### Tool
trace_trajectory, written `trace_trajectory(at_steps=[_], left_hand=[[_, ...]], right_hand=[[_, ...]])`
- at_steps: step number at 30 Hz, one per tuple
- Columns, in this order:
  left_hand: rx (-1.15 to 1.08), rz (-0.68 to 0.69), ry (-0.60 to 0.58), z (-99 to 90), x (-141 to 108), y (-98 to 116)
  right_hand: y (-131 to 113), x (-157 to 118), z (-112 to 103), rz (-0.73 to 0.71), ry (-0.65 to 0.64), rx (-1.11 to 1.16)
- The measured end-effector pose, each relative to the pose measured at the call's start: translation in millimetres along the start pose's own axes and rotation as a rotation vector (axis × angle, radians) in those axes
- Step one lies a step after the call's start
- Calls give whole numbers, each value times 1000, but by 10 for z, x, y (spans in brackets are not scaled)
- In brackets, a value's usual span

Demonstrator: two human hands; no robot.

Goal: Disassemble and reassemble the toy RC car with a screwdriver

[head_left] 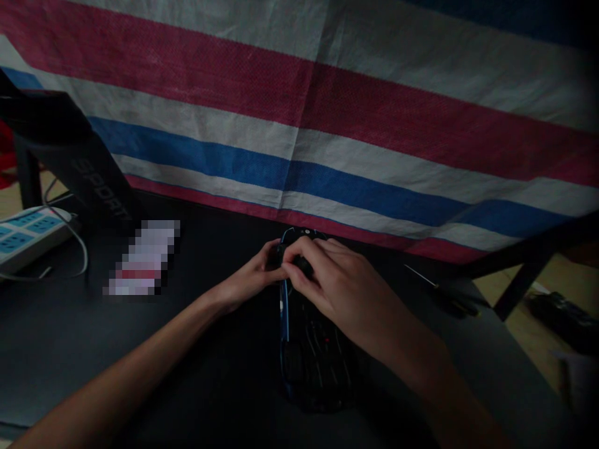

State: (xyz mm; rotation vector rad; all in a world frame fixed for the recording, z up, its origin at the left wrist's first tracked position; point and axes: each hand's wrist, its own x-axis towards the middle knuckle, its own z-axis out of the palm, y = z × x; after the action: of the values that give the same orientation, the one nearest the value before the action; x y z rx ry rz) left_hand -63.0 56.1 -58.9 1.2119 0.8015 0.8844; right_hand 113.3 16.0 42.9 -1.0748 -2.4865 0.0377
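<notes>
A dark toy car body with blue edges [316, 355] lies lengthwise on the black table, its far end under both hands. My left hand [262, 268] is closed at the far left side of the car, its fingers pinching near a small black part. From the right, my right hand [327, 268] reaches over the car's far end, thumb and forefinger pinched around a small black round part [304, 265]. The dim light and the fingers hide exactly where this part meets the car.
A blurred phone-like object [145, 259] lies left of the hands. Farther left are a white power strip [32, 234] with a cable and a black stand marked SPORT [100, 181]. A screwdriver [452, 299] rests at the right. Striped sheeting [299, 137] hangs behind the table.
</notes>
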Motion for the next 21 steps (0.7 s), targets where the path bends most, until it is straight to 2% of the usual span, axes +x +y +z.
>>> trace_trajectory(at_steps=[8,14,18,21], left_hand=[[15,-14,-27,-31,21,42],[-41,-50,-24,-18,7,42],[-29,-41,-39,-24,7,37],[-27,-26,-47,-40,15,15]], right_hand=[[20,-35,-55,-12,-54,100],[31,-49,21,121,27,-103],[66,-54,-12,12,4,145],[49,-45,-39,10,-26,101]])
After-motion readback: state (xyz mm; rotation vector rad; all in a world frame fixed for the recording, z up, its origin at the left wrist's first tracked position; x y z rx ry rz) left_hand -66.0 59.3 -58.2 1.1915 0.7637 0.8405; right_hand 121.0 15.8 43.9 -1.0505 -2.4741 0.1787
